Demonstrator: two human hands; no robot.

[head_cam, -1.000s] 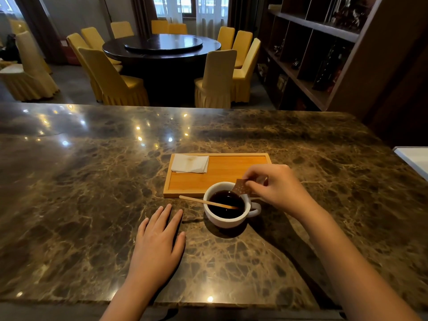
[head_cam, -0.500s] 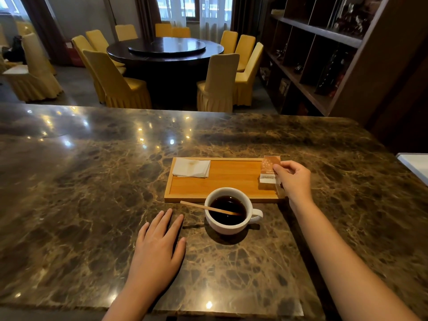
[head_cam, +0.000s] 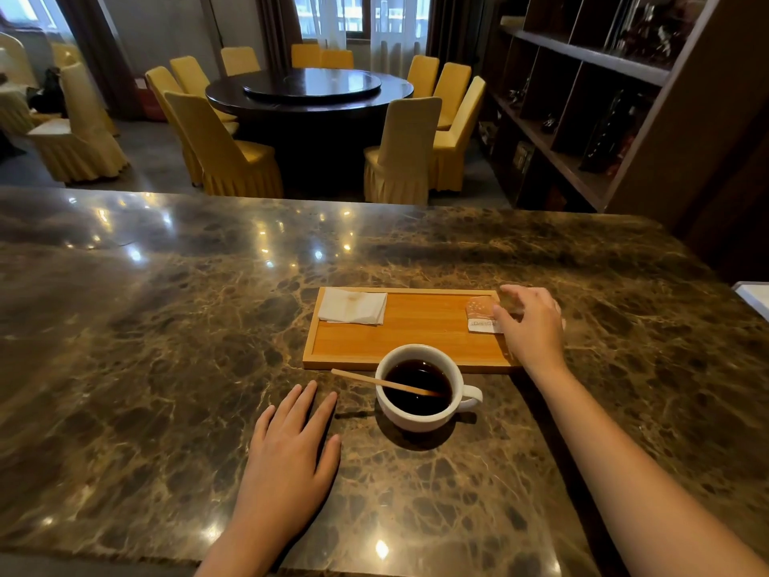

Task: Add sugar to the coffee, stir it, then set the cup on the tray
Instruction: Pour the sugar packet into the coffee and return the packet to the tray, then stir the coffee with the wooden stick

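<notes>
A white cup [head_cam: 416, 420] of black coffee stands on the marble counter, just in front of the wooden tray [head_cam: 412, 339]. A wooden stir stick [head_cam: 374, 381] leans in the cup, its free end pointing left over the rim. A sugar packet [head_cam: 479, 315] lies flat on the tray's right end. My right hand [head_cam: 534, 326] hovers over that end with fingers spread, thumb tip at the packet's edge. My left hand [head_cam: 291, 451] lies flat on the counter, left of the cup, holding nothing.
A folded white napkin [head_cam: 353, 306] lies on the tray's left end. The counter [head_cam: 166, 347] stretches wide to the left. A white object [head_cam: 755, 297] pokes in at the right edge. Beyond the counter stand a round table, yellow chairs and dark shelves.
My right hand carried the sugar packet from above the cup to the tray's right end, laid it flat there and opened. The left hand stayed put.
</notes>
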